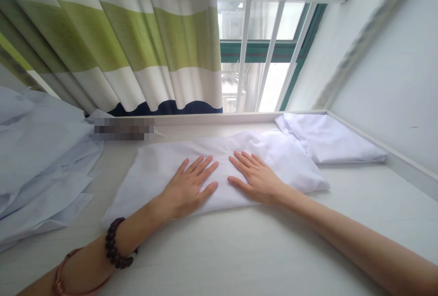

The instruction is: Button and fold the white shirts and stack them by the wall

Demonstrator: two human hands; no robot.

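A white folded cloth (pixel 150 168) lies flat across the white surface (pixel 239 250) in front of me. My left hand (pixel 188 186) rests palm down on its middle, fingers stretched out and slightly apart. My right hand (pixel 255 177) lies flat beside it on the same cloth, fingers spread. Neither hand grips anything. My left wrist wears a dark bead bracelet (pixel 114 243) and a reddish band (pixel 59 277).
A second folded white cloth (pixel 328 138) lies at the back right corner by the wall. A heap of pale blue fabric (pixel 41 159) covers the left side. A striped green, white and navy curtain (pixel 137 45) hangs before the barred window (pixel 267 49).
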